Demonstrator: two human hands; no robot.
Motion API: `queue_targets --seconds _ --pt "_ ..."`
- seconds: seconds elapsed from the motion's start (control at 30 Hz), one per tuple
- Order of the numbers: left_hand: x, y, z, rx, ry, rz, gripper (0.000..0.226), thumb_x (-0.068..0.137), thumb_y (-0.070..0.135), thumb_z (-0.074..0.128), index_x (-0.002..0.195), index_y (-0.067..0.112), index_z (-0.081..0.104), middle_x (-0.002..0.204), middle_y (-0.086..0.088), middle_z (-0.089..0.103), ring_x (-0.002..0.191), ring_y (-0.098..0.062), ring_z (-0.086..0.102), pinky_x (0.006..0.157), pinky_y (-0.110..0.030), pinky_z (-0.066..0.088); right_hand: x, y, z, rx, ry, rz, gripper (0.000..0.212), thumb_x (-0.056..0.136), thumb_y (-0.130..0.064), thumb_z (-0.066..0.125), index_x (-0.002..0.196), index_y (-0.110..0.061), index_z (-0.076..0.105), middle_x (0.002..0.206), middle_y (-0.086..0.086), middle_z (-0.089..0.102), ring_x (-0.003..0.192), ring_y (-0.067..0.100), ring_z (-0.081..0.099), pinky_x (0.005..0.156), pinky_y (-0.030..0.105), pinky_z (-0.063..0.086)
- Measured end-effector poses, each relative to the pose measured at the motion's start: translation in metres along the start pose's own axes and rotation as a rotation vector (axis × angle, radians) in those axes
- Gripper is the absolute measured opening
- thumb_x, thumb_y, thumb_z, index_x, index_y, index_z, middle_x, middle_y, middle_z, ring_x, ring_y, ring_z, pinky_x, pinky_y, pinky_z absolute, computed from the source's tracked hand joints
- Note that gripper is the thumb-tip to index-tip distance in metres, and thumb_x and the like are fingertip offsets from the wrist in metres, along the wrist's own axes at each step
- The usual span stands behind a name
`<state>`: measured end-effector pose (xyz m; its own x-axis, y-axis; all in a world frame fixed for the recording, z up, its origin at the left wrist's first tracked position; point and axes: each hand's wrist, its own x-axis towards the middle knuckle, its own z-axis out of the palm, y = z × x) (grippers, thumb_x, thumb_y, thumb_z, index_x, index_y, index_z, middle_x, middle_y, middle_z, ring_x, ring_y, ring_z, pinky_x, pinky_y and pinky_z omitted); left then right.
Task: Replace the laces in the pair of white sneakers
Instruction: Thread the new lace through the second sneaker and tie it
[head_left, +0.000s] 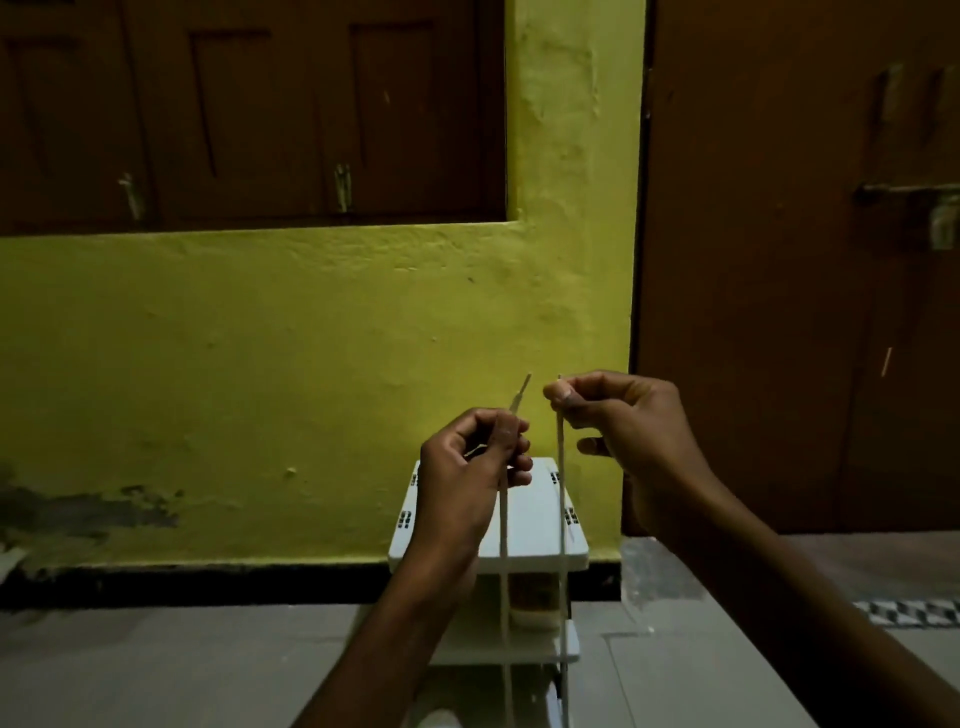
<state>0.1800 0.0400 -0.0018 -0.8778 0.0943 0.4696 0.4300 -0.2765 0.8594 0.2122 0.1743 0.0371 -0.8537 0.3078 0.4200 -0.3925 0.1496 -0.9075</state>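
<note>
My left hand (470, 462) pinches one end of a white shoelace (504, 561), whose tip sticks up above the fingers. My right hand (618, 421) pinches the other end of the lace (561, 509) a little higher and to the right. Both strands hang straight down, taut and parallel, and run out of view at the bottom edge. A small pale rounded shape (439, 719) shows at the bottom edge between my forearms; I cannot tell whether it is a sneaker. No shoe is plainly visible.
A white plastic shelf rack (535, 519) stands behind the strands against a yellow wall (260, 364), with a jar (532, 597) on its middle tier. A brown door (779, 260) with a latch is at the right. The floor (156, 670) is grey tile.
</note>
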Motion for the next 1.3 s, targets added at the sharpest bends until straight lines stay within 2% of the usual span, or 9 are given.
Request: queue_targets --seconds 0.13,0.4,0.57,0.73,0.93,1.03,1.1,1.2,1.3 --pt "0.001 0.015 0.004 -0.101 0.022 0.015 0.012 0.094 0.014 0.059 0.102 0.009 0.067 0.076 -0.008 0.065 0.067 -0.016 0.063 0.063 -0.024 0.054 -0.001 -0.017 0.004 0.019 0.003 -0.015 0.010 0.084 -0.020 0.071 0.091 -0.015 0.076 0.084 -0.009 0.074 0.064 -0.010 0.061 0.061 0.024 0.042" --pt "0.003 0.027 0.010 -0.194 0.070 -0.040 0.011 0.089 0.017 0.065 0.094 0.013 0.073 0.083 -0.004 0.072 0.080 -0.014 0.069 0.074 -0.029 0.058 -0.004 -0.032 0.009 0.032 0.034 -0.053 0.010 0.082 -0.021 0.073 0.088 -0.015 0.077 0.081 -0.003 0.074 0.058 -0.012 0.057 0.063 0.026 0.041" --pt "0.002 0.033 0.010 -0.252 0.061 -0.039 0.012 0.089 0.011 0.065 0.098 0.010 0.072 0.082 -0.004 0.071 0.075 -0.010 0.067 0.071 -0.028 0.057 -0.005 -0.038 0.013 0.065 0.022 -0.068 0.010 0.080 -0.021 0.074 0.086 -0.014 0.077 0.082 -0.001 0.075 0.064 -0.010 0.060 0.064 0.023 0.040" --pt "0.003 0.038 0.013 -0.290 0.080 -0.032 0.008 0.090 0.013 0.064 0.090 0.014 0.072 0.084 -0.006 0.070 0.079 -0.014 0.068 0.073 -0.030 0.056 -0.003 -0.039 0.017 0.073 0.013 -0.077 0.009 0.081 -0.021 0.074 0.085 -0.014 0.077 0.082 -0.003 0.075 0.066 -0.010 0.062 0.067 0.025 0.042" --pt "-0.002 0.028 0.008 -0.234 0.077 -0.036 0.008 0.090 0.018 0.064 0.090 0.017 0.071 0.079 -0.001 0.070 0.073 -0.010 0.066 0.061 -0.021 0.052 -0.008 -0.028 0.012 0.013 0.004 -0.118 0.011 0.080 -0.024 0.074 0.086 -0.015 0.077 0.081 -0.003 0.075 0.068 -0.008 0.063 0.064 0.014 0.040" --pt "-0.018 0.001 0.002 -0.134 0.068 -0.055 0.009 0.091 0.016 0.063 0.088 0.015 0.071 0.073 0.002 0.064 0.063 -0.006 0.053 0.056 -0.016 0.043 -0.025 0.006 0.002 -0.086 -0.007 -0.088 0.010 0.083 -0.027 0.072 0.084 -0.017 0.076 0.071 -0.004 0.071 0.058 -0.006 0.058 0.053 0.010 0.041" --pt "-0.031 -0.025 -0.008 0.049 0.042 -0.036 0.009 0.091 0.015 0.063 0.086 0.012 0.071 0.072 0.005 0.063 0.063 -0.004 0.050 0.056 -0.013 0.042 -0.039 0.037 -0.006 -0.191 -0.023 -0.052 0.010 0.085 -0.027 0.071 0.083 -0.017 0.075 0.065 -0.001 0.070 0.054 0.000 0.058 0.051 0.014 0.043" --pt "-0.072 -0.087 -0.028 0.367 -0.120 -0.162 0.009 0.089 0.021 0.067 0.085 0.017 0.073 0.080 0.009 0.072 0.077 -0.002 0.064 0.069 -0.014 0.050 -0.072 0.114 -0.018 -0.425 -0.049 0.053 0.007 0.086 -0.024 0.070 0.085 -0.018 0.074 0.067 -0.003 0.071 0.058 0.003 0.066 0.056 0.021 0.052" --pt "-0.121 -0.154 -0.048 0.617 -0.263 -0.273 0.008 0.087 0.020 0.070 0.080 0.020 0.075 0.078 0.011 0.072 0.077 0.004 0.064 0.071 -0.011 0.047 -0.108 0.195 -0.032 -0.660 -0.083 0.211 0.008 0.085 -0.025 0.071 0.091 -0.021 0.075 0.076 -0.006 0.073 0.069 0.004 0.069 0.074 0.029 0.058"
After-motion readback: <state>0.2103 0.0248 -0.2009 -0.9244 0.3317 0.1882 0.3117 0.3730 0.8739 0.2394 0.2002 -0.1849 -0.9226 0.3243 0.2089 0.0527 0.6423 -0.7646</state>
